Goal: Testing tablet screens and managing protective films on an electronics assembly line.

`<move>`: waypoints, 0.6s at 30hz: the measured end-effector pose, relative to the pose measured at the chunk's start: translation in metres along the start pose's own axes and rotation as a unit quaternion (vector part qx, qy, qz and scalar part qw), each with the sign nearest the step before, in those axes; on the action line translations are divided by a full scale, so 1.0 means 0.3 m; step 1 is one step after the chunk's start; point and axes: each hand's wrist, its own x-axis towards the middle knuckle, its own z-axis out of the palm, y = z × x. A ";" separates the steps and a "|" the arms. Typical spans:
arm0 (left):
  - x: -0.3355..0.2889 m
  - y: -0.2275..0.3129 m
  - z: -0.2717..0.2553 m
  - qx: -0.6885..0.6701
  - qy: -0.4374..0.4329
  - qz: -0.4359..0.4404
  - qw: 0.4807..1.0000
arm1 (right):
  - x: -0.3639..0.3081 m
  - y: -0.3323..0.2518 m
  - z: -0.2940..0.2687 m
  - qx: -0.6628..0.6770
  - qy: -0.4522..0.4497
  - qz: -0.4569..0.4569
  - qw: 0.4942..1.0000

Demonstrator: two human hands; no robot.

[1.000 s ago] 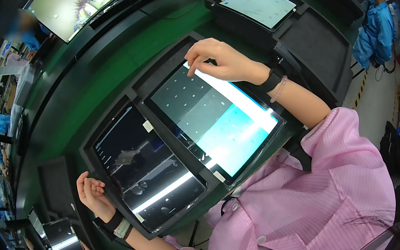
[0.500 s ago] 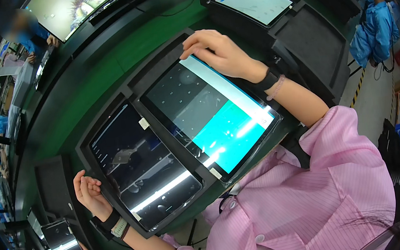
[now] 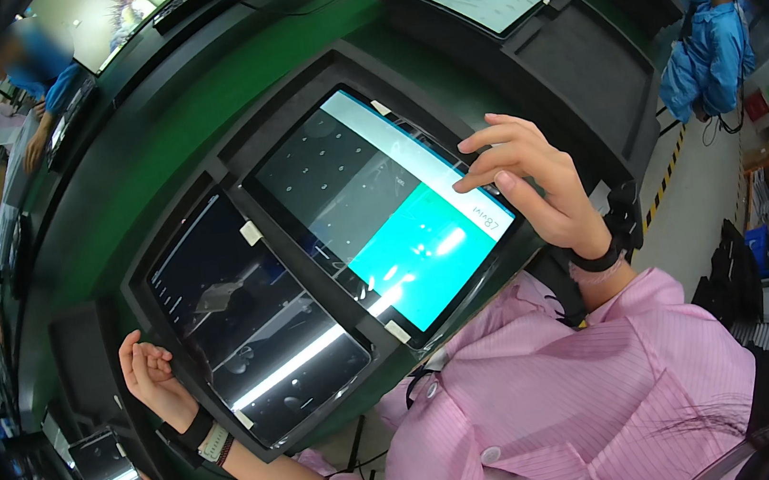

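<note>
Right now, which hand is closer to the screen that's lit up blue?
Right. The right hand is at the lit tablet's right edge, fingertips on the screen. The left hand is by the dark tablet, beyond its left edge.

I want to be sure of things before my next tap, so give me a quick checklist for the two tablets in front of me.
1. Right hand at the lit tablet: ok, its fingertips are at the screen's right edge.
2. Lit tablet is on: ok, a teal panel and a white strip show.
3. Left hand off the dark tablet: ok, it is beside the left edge of the holder, fingers curled, holding nothing.
4. Dark tablet awake: cannot tell, mostly glare and reflections.
5. Both tablets seated in the black holder: ok, each lies flat in its recess.
6. Fingertip actually pressing the glass: cannot tell.
</note>
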 end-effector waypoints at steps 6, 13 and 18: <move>0.010 -0.012 -0.003 -0.008 0.011 0.001 1.000 | -0.027 0.003 0.018 -0.002 0.013 0.007 1.000; 0.001 -0.010 -0.012 -0.007 0.016 0.002 1.000 | -0.029 -0.059 0.037 0.016 -0.083 -0.041 0.996; 0.002 -0.012 0.008 -0.008 0.015 -0.001 1.000 | -0.048 -0.079 0.045 0.039 -0.155 -0.069 0.985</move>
